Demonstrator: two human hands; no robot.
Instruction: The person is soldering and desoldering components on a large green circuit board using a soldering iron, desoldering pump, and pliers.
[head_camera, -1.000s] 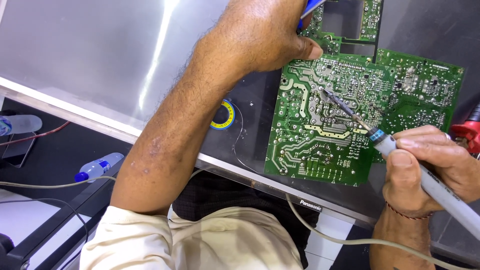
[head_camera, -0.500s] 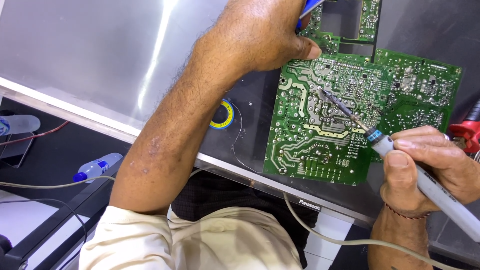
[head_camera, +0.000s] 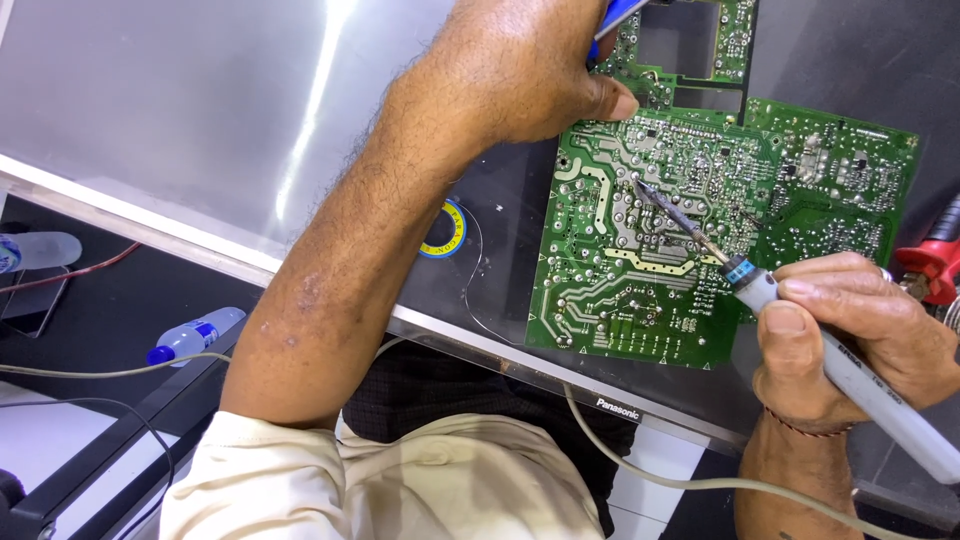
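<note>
Head view:

- The right hand (head_camera: 850, 330) is wrapped around the grey pen-shaped soldering iron (head_camera: 850, 375), whose dark metal tip rests on a joint near the middle of the green printed circuit board (head_camera: 700, 230). If the tip dwells there too long, my judgement is that the copper pad could lift or nearby joints could melt together.
- The left hand (head_camera: 520, 70) is curled shut at the board's upper left corner, thumb pressing the board's edge, with a blue tool (head_camera: 615, 15) poking out of the fist. What that tool is cannot be told. Should this hand ease off, the board could slide on the glossy dark panel that serves as the desk (head_camera: 200, 130), and the tip could skid across the traces.
- The board lies flat, solder side up, to the right of the small yellow and blue round tin (head_camera: 443, 230). A thin wire curls from the tin toward the board's lower left corner. It could be snagged by the left forearm.
- The iron's grey cord (head_camera: 650, 470) trails below the board's lower edge, across the person's lap. A tug there could jerk the hot tip.
- A red-handled tool (head_camera: 930, 260) sits just right of the board, close to the right hand. A knock might shove it onto the board.
</note>
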